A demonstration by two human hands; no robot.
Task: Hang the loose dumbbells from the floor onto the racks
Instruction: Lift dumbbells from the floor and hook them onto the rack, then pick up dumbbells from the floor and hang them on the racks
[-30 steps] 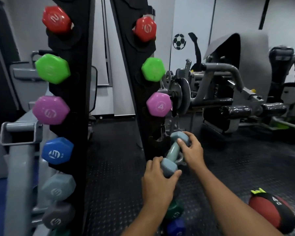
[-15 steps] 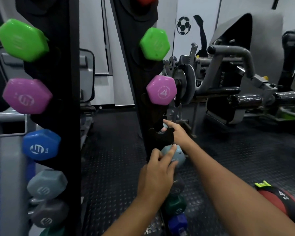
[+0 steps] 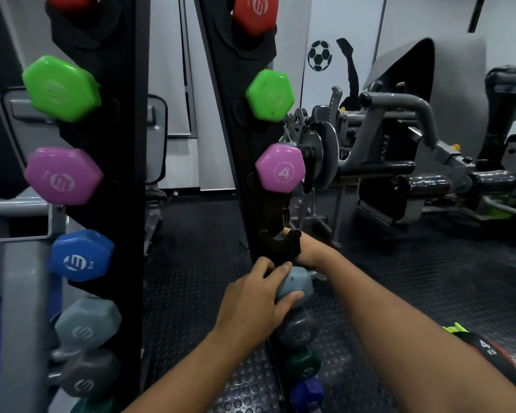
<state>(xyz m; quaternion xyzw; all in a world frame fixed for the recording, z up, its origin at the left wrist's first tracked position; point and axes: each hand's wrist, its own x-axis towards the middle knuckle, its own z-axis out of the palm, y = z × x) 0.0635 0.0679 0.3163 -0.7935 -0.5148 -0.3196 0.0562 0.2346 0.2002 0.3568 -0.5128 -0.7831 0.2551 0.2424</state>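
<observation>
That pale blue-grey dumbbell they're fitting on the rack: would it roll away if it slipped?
Probably not far: the blue-grey dumbbell has flat-sided heads like its hexagonal neighbours, which resist rolling. It likely feels dense for its size. The left hand wraps its matte coating, which probably grips well.

black rack (image 3: 245, 162), coloured dumbbells (image 3: 270, 95) hung

Pink dumbbell (image 3: 280, 167) on the right rack, large white "4" inside a ring of small lettering too fine to read, blue dumbbell (image 3: 82, 254) on the left rack, "5 LB" beside a round logo, red and black ball (image 3: 495, 357) on the floor, "4 KG"
</observation>
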